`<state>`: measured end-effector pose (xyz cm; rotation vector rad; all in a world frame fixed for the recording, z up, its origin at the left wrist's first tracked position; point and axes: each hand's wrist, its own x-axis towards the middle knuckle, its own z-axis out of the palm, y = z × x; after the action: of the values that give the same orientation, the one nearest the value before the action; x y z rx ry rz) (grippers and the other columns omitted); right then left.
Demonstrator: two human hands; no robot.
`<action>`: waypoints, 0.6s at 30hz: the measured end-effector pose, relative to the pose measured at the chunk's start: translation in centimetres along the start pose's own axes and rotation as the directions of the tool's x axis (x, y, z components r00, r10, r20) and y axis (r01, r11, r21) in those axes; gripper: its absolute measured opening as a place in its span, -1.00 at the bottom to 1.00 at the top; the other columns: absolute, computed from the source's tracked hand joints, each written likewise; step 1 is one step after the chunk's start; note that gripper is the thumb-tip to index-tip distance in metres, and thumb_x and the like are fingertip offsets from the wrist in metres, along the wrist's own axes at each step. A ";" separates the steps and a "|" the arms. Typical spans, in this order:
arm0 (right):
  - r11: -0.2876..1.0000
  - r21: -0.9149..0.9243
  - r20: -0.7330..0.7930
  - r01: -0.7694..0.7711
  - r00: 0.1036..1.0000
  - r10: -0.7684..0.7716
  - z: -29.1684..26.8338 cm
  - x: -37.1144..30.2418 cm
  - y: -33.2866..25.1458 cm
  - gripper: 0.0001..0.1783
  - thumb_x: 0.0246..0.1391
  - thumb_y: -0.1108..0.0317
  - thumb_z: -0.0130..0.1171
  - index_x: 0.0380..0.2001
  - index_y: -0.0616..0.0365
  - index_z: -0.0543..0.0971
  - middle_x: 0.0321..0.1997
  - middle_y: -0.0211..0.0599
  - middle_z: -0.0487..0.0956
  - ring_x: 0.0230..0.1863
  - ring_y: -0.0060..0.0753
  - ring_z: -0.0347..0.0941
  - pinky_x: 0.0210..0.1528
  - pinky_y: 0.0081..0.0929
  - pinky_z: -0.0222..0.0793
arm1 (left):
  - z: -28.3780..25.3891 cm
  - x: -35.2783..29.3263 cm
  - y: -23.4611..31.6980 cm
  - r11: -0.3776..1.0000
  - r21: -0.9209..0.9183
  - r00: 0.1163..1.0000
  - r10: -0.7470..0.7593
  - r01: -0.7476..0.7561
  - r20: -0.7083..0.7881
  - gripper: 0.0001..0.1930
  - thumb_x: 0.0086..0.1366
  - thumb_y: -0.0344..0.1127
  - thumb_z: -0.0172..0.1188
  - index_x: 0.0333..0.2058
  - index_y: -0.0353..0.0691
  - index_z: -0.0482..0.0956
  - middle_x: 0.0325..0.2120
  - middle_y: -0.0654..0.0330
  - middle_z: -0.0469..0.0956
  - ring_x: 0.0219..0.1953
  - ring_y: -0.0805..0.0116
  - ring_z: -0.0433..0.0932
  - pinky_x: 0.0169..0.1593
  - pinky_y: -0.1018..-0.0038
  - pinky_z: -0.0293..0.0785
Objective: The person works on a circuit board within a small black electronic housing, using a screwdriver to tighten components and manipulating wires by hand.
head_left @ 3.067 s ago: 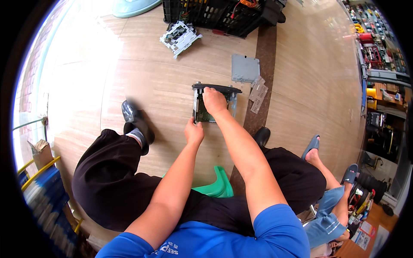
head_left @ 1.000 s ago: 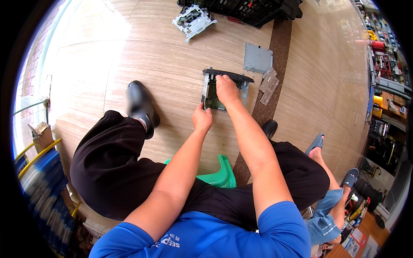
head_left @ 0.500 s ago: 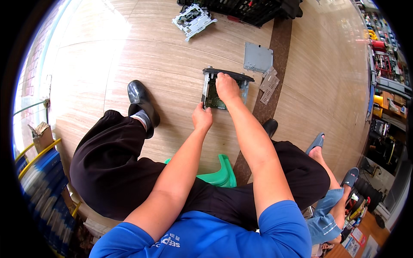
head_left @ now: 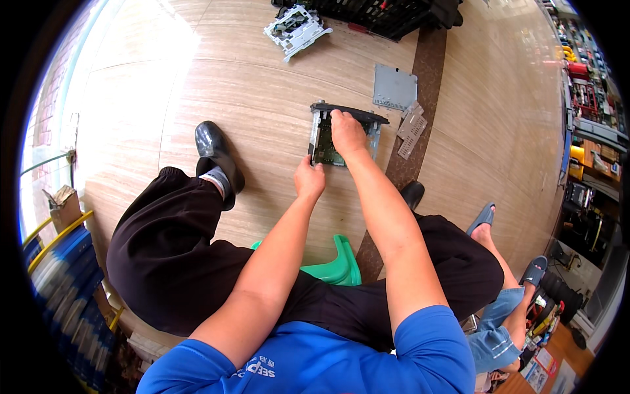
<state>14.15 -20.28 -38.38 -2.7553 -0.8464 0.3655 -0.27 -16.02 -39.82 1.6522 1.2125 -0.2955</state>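
Gripped between thumb and fingers of the left hand (head_left: 309,178) is the near left corner of an opened electronic device (head_left: 326,146), which is at the floor (head_left: 262,85) in front of the person, between the two feet but farther forward. The right hand (head_left: 349,133) is over the device, with its fingers curled close to the inner side of the black front panel (head_left: 375,117); the palm is turned down, so I cannot tell if these fingers hold something. Inside the device a dark green circuit board is visible, partly covered by this hand. To the right and somewhat farther lies a flat grey metal plate (head_left: 395,87), and against its lower edge is a slotted metal plate (head_left: 412,131), which lies partly upon the dark floor strip (head_left: 430,62). Farther forward, to the left, a whitish metal mechanism (head_left: 297,33) rests near a black crate (head_left: 374,16). Between the person's legs, a part of a green plastic object (head_left: 336,266) can be seen.
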 end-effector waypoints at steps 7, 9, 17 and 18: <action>0.999 0.029 -0.043 -0.017 0.999 0.018 0.8 0.3 0.3 -0.88 0.16 0.32 0.05 -0.26 0.08 0.49 -0.31 -0.08 0.57 -0.26 0.10 0.54 -0.24 -0.04 0.49 | 0.2 0.1 -0.2 1.000 -0.007 1.000 0.005 -0.005 -0.008 -0.52 0.21 -0.27 0.22 0.10 -0.27 0.46 -0.05 -0.12 0.56 0.04 -0.07 0.51 0.12 0.19 0.40; 1.000 0.015 -0.024 -0.019 1.000 0.019 0.7 0.3 0.3 -0.87 0.16 0.31 0.06 -0.28 0.10 0.49 -0.31 -0.08 0.57 -0.27 0.10 0.54 -0.24 -0.05 0.48 | 0.1 0.2 -0.3 1.000 -0.009 1.000 0.002 -0.002 -0.001 -0.52 0.21 -0.26 0.22 0.10 -0.27 0.46 -0.05 -0.12 0.56 0.04 -0.07 0.51 0.12 0.19 0.40; 1.000 0.006 0.004 0.018 1.000 -0.018 0.9 0.4 0.5 -0.83 0.17 0.30 0.03 -0.32 0.18 0.48 -0.35 -0.03 0.58 -0.26 0.09 0.54 -0.21 -0.06 0.48 | 0.2 0.0 -0.1 1.000 -0.001 1.000 -0.002 0.002 -0.001 -0.52 0.20 -0.26 0.21 0.10 -0.27 0.46 -0.05 -0.14 0.55 0.05 -0.07 0.51 0.12 0.20 0.40; 1.000 0.010 -0.022 0.026 0.999 -0.026 0.9 0.4 0.5 -0.83 0.17 0.31 0.02 -0.34 0.20 0.48 -0.35 -0.02 0.59 -0.26 0.09 0.54 -0.20 -0.06 0.48 | 0.3 0.0 -0.2 1.000 -0.008 1.000 0.012 -0.012 -0.004 -0.52 0.20 -0.26 0.21 0.09 -0.28 0.46 -0.05 -0.14 0.55 0.05 -0.07 0.51 0.12 0.20 0.41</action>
<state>14.42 -20.31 -39.39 -2.7311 -0.8719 0.3331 -0.30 -16.25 -40.09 1.6530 1.2050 -0.2797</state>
